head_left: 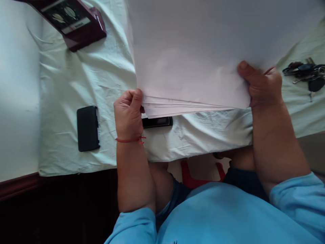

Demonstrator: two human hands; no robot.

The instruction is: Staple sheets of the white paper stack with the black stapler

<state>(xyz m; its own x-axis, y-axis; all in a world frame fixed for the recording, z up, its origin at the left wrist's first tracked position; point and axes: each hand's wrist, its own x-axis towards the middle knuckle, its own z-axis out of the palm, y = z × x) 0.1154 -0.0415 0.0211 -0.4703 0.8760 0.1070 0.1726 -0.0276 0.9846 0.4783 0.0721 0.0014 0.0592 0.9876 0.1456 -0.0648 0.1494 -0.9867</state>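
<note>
Head view: paper stack (193, 57) between left hand (128, 113) and right hand (262, 86) grip.

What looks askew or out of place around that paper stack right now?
The paper stack fans unevenly at its near edge, between left hand and right hand. A black device lies partly under it. The sheet beneath is rumpled.

I see a table (17, 101) under a pale green cloth (76, 78). On the cloth: a black phone (87, 128) near left, a maroon box (73, 22) far left, keys (308, 76) at right.
</note>
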